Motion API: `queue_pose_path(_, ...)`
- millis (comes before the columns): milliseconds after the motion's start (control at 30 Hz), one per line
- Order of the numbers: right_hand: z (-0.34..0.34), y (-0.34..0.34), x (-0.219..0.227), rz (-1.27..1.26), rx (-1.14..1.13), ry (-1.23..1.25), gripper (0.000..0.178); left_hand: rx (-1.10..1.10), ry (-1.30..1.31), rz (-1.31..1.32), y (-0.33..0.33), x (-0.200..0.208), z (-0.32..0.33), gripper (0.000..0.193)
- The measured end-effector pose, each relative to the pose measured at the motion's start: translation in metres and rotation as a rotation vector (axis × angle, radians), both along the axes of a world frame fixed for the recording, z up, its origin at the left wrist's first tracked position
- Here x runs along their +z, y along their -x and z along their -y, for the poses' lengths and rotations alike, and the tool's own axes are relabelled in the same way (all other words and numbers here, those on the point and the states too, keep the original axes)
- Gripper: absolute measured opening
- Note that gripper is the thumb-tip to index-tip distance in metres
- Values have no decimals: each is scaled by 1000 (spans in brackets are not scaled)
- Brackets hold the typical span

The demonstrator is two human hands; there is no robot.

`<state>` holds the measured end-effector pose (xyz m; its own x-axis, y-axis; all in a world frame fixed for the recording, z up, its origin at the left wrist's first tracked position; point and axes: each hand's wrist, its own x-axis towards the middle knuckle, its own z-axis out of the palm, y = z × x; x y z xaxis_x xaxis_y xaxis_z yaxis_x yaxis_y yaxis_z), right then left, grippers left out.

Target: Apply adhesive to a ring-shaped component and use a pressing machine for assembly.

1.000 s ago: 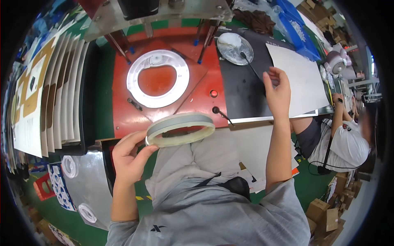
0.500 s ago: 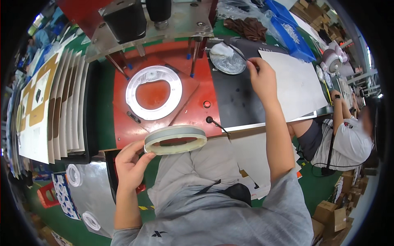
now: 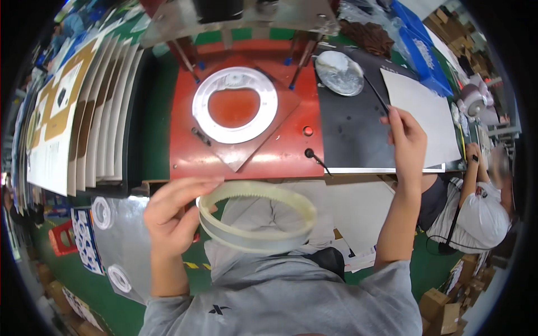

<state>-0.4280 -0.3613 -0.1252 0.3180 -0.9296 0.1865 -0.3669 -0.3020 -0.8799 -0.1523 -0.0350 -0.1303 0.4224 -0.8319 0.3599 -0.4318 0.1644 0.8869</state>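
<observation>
Ring in one hand, thin stick in the other

Nearest me, the person's left hand (image 3: pixel 174 215) is pinching a pale yellow, translucent-looking ring with a grey outer band (image 3: pixel 252 241) by its left edge, thumb and fingers closing on the wall. The ring is hanging tilted above the lap, just off the tabletop's edge, and its inner wall is showing fine ridges. The right hand (image 3: pixel 409 143) is gripping a slender dark stick (image 3: pixel 376 92) between thumb and fingers. Its far end is pointing at the rim of a round, shallow dish (image 3: pixel 350 83); I cannot tell whether they are touching.

The step in hand, I judge, is readying: both hands are carrying, and neither is working on the other's piece. The next move would be calling for a steady ring and a light, controlled stick tip.

Beyond the ring, a smooth red machine base (image 3: pixel 190 159) is sitting on the green tabletop (image 3: pixel 156 123) and bearing a glossy white ring with an off-round opening (image 3: pixel 268 106). To its right, a matte dark mat (image 3: pixel 358 140) is lying under the dish, whose soft-looking white lump (image 3: pixel 334 60) is resting toward the far left. Farther off, a crumpled brown cloth (image 3: pixel 367 38) is lying near a blue plastic tray (image 3: pixel 443 84).
</observation>
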Motion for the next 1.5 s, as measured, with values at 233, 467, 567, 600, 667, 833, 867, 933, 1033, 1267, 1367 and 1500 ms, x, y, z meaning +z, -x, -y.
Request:
queue_pose_path(233,-53,24,14,296,310,-342,26,3,253,245,-7,37,34,37)
queue_pose_path(467,-83,5,44,115,563,12,22,-59,324,275,-3,41,43,36)
queue_pose_path(567,-92,-12,56,80,614,139,23,-68,326,274,-3,37,38,35)
queue_pose_path(600,-91,-17,58,39,671,235,26,-63,328,259,-3,36,37,35)
queue_pose_path(667,-91,-30,63,20,711,267,28,-55,329,273,-2,36,36,34)
queue_pose_path(833,-100,-52,68,-30,767,355,27,-48,371,186,-8,26,27,34)
queue_pose_path(867,-99,-52,70,-64,776,409,28,-57,372,160,-10,26,23,35)
queue_pose_path(933,-105,-50,82,-160,760,454,29,-46,348,161,-13,28,15,38)
queue_pose_path(1033,-113,-37,110,-311,718,519,29,-105,348,359,-20,35,21,39)
queue_pose_path(1267,-135,-22,149,-791,757,563,31,-257,178,704,1,64,24,28)
queue_pose_path(1367,-110,-39,154,-679,1065,322,31,-379,196,740,5,58,28,29)
queue_pose_path(1500,-62,-27,137,-518,1210,-52,26,-473,309,919,10,59,32,32)
